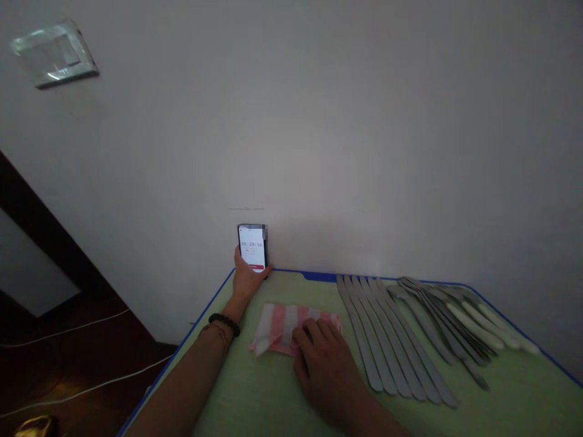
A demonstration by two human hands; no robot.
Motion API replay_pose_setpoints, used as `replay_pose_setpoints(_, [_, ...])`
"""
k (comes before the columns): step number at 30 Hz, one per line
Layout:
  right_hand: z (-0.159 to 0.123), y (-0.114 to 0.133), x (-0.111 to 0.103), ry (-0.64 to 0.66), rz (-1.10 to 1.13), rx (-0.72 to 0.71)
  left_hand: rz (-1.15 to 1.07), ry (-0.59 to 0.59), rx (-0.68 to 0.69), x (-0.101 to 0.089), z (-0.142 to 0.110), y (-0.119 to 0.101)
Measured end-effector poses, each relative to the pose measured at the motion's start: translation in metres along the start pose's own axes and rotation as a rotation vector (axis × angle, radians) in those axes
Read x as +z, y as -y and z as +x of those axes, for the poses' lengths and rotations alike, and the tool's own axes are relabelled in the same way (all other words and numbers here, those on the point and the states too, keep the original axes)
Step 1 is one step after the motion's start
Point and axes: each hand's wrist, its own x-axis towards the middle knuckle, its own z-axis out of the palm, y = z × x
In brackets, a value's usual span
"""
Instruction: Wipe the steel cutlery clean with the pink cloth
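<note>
My left hand (248,276) is wrapped round the lower part of a phone (252,246), which stands upright at the table's back edge by the wall. The phone's lit screen shows a timer and a red button. On the table's green top, my right hand (325,364) is closed with curled fingers over the right end of a folded pink-and-white striped cloth (277,328); the fingertips are partly hidden. Just right of that hand lies a row of several metal table knives (392,340), side by side and slanted.
Further right, a pile of metal cutlery (441,321) and several white-handled utensils (483,325) lie on the green table (255,394), which has a blue edge. A pale wall (310,133) rises directly behind. White cables (86,391) run across the dark floor at left.
</note>
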Motion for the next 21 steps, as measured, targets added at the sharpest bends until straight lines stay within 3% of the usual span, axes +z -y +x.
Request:
replay_pose_setpoints(7, [-0.002,0.002,-0.004,-0.069,0.017,0.019,-0.041,0.054,-0.070,-0.011,-0.012,-0.018])
replay_pose_setpoints(11, [-0.006,0.002,-0.006,-0.184,0.055,-0.096,-0.093,0.066,-0.073,-0.021,-0.033,-0.031])
replay_pose_setpoints(15, [-0.014,0.002,-0.009,-0.242,0.200,-0.217,-0.216,0.093,0.027,-0.031,-0.063,-0.057])
replay_pose_setpoints(18, [-0.025,-0.001,-0.011,-0.302,0.300,-0.157,-0.209,0.131,0.087,-0.041,-0.095,-0.082])
replay_pose_setpoints(21, [-0.036,-0.006,-0.013,-0.324,0.413,-0.056,-0.163,0.307,0.172,-0.053,-0.131,-0.104])
